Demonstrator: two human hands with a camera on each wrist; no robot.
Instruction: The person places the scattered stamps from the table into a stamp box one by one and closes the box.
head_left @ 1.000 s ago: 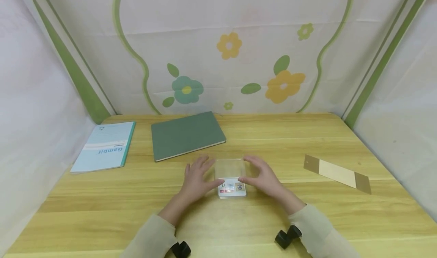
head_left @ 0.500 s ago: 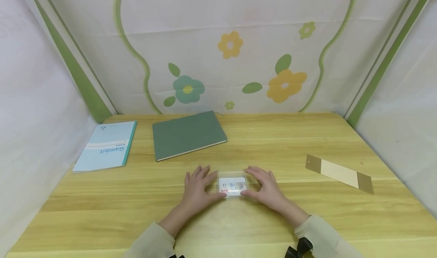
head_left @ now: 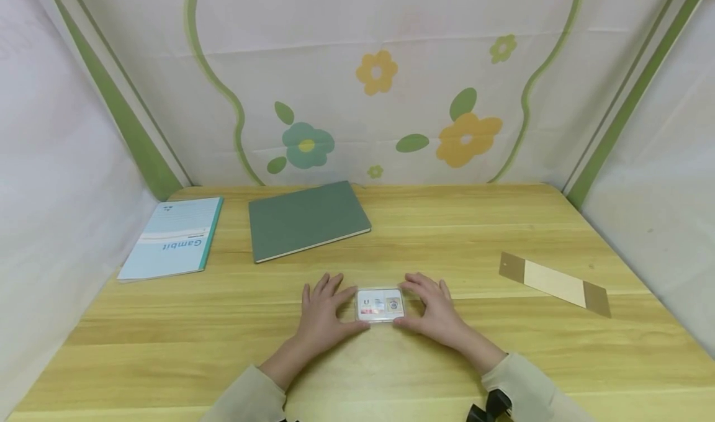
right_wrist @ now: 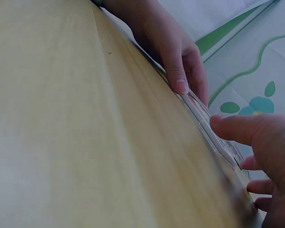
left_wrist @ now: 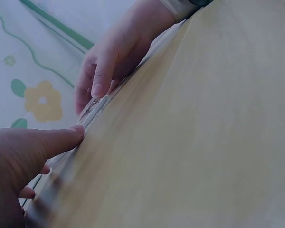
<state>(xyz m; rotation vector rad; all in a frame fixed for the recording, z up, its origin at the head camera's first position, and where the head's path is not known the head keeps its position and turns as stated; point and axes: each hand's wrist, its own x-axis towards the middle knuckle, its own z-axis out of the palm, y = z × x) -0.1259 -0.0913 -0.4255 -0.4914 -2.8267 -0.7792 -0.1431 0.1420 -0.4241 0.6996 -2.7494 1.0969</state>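
Observation:
A flat clear plastic case (head_left: 380, 305) with white printed cards in it lies on the wooden table, its lid down over the cards. My left hand (head_left: 324, 318) holds its left end, thumb at the near edge and index finger at the far edge. At the other end my right hand (head_left: 438, 315) pinches it the same way. The left wrist view shows the case (left_wrist: 91, 114) low and edge-on, with both thumbs at its near side. From the right wrist, the case (right_wrist: 213, 130) runs between the two thumbs.
A green hardcover notebook (head_left: 307, 221) lies behind the hands. Far left is a pale blue "Gambit" notebook (head_left: 173, 239). A brown and cream strip (head_left: 554, 283) lies at the right. White flowered cloth (head_left: 346, 118) hangs behind and beside the table (head_left: 268, 372).
The clear lid, standing up behind the cards a second ago, has come down over them and the case is closed. Both hands have moved slightly toward the near side with it.

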